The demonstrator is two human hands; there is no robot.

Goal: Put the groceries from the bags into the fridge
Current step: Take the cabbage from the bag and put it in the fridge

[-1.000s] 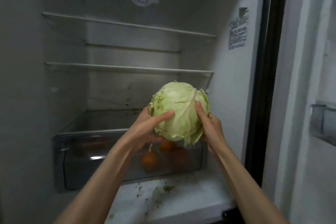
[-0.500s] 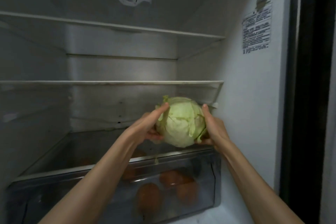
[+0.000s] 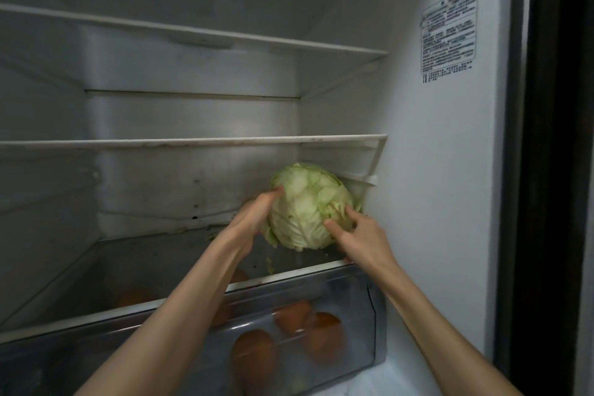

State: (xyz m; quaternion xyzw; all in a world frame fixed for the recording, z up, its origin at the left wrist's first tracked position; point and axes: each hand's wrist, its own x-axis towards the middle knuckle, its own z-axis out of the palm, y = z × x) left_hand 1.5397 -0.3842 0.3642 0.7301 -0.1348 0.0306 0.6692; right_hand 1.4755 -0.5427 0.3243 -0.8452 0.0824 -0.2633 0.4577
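Observation:
A pale green cabbage (image 3: 308, 209) sits on the glass shelf (image 3: 154, 264) above the crisper drawer, at the back right corner of the fridge. My left hand (image 3: 254, 219) cups its left side, fingers lying up along the leaves. My right hand (image 3: 360, 241) touches its front right with straight, spread fingertips, the palm off the leaves. The cabbage's underside and back are hidden.
The clear crisper drawer (image 3: 356, 296) below holds several orange fruits (image 3: 254, 357). Two bare white-edged shelves, the middle shelf (image 3: 193, 141) and the top shelf (image 3: 193, 30), lie above. A label (image 3: 448, 32) is on the right wall, and the dark door frame (image 3: 546, 170) runs down the right.
Both hands carried the cabbage forward and down, from in front of the drawer onto the glass shelf. The view moved closer to the fridge. My right hand's fingers have loosened off it.

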